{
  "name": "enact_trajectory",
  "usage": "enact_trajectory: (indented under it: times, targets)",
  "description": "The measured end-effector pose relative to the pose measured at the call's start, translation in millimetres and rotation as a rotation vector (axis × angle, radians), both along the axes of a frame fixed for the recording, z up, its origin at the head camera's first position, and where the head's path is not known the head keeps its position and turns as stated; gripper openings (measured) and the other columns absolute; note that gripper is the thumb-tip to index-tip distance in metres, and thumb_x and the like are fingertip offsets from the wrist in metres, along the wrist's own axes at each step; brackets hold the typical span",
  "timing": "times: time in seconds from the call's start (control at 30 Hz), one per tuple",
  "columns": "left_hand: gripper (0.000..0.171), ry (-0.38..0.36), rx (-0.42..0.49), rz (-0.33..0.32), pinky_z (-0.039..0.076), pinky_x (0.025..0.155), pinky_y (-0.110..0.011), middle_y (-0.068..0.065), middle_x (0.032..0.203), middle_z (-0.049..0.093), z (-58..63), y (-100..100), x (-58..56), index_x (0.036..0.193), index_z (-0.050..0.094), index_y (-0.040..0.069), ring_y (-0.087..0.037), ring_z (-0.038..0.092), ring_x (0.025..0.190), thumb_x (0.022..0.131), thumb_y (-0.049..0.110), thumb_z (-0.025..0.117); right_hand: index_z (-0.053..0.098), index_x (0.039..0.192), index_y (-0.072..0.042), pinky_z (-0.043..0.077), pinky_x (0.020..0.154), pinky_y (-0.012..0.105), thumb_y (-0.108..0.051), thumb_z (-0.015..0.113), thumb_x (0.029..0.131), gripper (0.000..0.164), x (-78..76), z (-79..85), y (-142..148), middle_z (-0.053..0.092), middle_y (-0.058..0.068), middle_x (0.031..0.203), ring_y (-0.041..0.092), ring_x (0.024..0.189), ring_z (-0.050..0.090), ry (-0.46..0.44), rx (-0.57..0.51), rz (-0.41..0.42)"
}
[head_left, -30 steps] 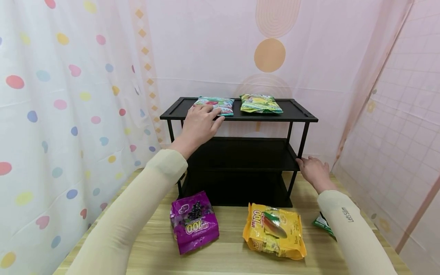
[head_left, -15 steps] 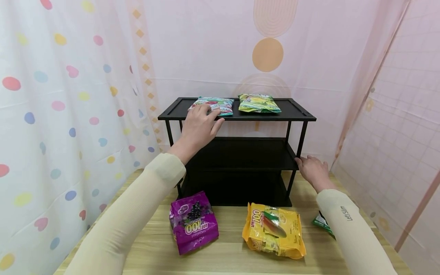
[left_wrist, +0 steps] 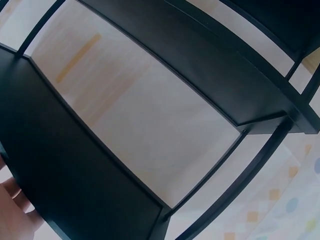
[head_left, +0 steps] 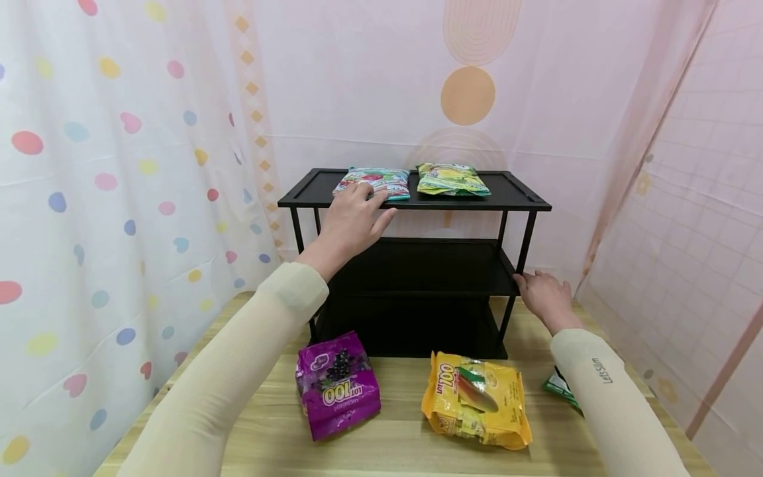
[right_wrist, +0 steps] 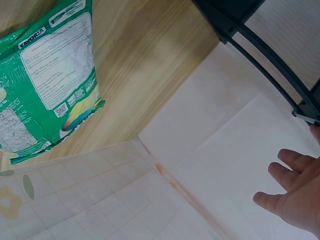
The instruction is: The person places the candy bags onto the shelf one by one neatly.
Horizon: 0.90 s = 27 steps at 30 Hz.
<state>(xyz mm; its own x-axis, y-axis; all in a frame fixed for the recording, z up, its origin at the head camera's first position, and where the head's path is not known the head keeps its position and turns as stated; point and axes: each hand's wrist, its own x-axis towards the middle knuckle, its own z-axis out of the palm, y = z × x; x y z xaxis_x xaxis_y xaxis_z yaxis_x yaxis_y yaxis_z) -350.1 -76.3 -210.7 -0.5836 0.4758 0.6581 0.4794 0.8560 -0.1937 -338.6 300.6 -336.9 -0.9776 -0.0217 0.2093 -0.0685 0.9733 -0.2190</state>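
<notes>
My left hand reaches up to the front of the top shelf, its fingers lying on the near left part of a light-blue candy bag with red fruit on it. In the left wrist view only part of the left hand shows, beyond the shelf edge, and the bag is hidden. My right hand touches the right side of the black three-tier rack at the middle shelf. Its fingers stretch out loosely in the right wrist view. A yellow-green candy bag lies right of the blue one.
On the wooden table before the rack lie a purple grape candy bag and a yellow mango candy bag. A green packet lies by the right forearm, partly hidden in the head view. Patterned curtains surround the table.
My left hand and the light-blue bag have shifted slightly to the right, closer to the yellow-green bag. The right hand stays at the rack's side.
</notes>
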Motion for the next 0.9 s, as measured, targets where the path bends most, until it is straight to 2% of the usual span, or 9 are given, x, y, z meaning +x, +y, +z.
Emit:
enact_trajectory:
  times: [0.53, 0.9]
  targets:
    - [0.053, -0.136, -0.049, 0.069, 0.037, 0.108, -0.047, -0.018, 0.136, 0.051, 9.6, 5.1, -2.9, 0.145, 0.053, 0.013, -0.035, 0.047, 0.126, 0.106, 0.047, 0.039, 0.048, 0.143, 0.004, 0.019, 0.103, 0.075, -0.036, 0.027, 0.109, 0.056, -0.7, -0.3, 2.2, 0.039, 0.032, 0.147, 0.049, 0.136, 0.035, -0.001, 0.002, 0.001]
    - [0.055, -0.178, -0.056, 0.105, 0.038, 0.106, -0.047, -0.018, 0.135, 0.051, 13.2, 7.6, -5.8, 0.146, 0.052, 0.014, -0.034, 0.046, 0.124, 0.106, 0.049, 0.037, 0.048, 0.143, 0.003, 0.018, 0.104, 0.075, -0.038, 0.026, 0.109, 0.058, -1.1, 0.0, 2.5, 0.038, 0.032, 0.148, 0.05, 0.136, 0.034, -0.012, -0.007, -0.002]
